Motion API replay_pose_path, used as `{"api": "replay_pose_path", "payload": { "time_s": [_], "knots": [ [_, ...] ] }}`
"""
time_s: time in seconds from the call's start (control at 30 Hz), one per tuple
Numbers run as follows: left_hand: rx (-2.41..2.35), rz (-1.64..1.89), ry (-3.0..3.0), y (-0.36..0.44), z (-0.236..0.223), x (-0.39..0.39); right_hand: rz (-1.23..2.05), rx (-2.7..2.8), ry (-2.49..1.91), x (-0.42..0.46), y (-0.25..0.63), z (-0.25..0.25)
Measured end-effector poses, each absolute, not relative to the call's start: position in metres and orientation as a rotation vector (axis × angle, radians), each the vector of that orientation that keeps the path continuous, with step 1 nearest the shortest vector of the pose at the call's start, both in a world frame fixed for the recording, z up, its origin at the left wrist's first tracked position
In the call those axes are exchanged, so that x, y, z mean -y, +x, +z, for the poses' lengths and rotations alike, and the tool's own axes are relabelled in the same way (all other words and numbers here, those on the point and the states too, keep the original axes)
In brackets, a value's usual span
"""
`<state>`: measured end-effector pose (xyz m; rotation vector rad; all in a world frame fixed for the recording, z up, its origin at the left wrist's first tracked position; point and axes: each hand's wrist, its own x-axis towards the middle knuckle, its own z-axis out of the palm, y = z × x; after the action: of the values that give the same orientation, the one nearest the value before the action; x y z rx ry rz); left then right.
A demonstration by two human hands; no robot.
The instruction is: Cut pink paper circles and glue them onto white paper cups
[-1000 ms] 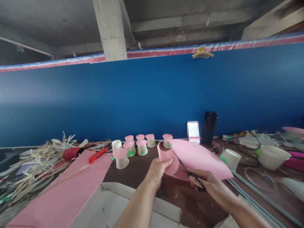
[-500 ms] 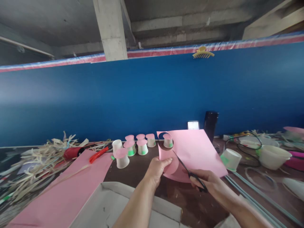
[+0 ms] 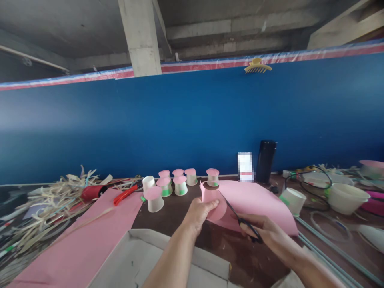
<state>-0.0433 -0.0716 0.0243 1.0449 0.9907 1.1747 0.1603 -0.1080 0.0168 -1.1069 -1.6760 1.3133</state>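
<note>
My left hand (image 3: pixel 198 214) pinches the left part of a pink paper sheet (image 3: pixel 258 200), thumb on top. A rounded, partly cut piece of that sheet lies under the thumb. In my right hand (image 3: pixel 255 230) is a pair of black scissors (image 3: pixel 232 209), its blades pointing up and left at the curved cut beside the piece. The sheet's far edge bows over the table. Beyond my left hand stand several upturned paper cups (image 3: pixel 180 187), most with pink paper discs on top. One capped cup (image 3: pixel 213 178) stands behind the sheet.
A cardboard box (image 3: pixel 150 248) lies nearest me, and another pink sheet (image 3: pixel 81 236) is at left, with a red bundle (image 3: pixel 125 195) on it. Paper strips (image 3: pixel 63 196) are piled far left. A black bottle (image 3: pixel 266 161) stands by the blue wall; a white bowl (image 3: pixel 345 199) is right.
The sheet's far edge has dropped and curved over, baring the cup behind it and more of the blurred white item by the bottle. Both hands stay nearly in place.
</note>
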Motion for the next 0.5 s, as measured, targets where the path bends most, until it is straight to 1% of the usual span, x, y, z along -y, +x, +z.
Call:
{"api": "replay_pose_path", "payload": {
  "time_s": [0.13,0.5],
  "knots": [
    [-0.973,1.163,1.047,-0.0442,0.0223,0.0706,1.357,1.66,-1.06,0.1091,0.1596,0.016],
    [-0.954,1.135,1.067,-0.0444,0.0256,0.0739,1.345,1.651,-1.056,0.1068,0.1609,0.0121]
  ]
}}
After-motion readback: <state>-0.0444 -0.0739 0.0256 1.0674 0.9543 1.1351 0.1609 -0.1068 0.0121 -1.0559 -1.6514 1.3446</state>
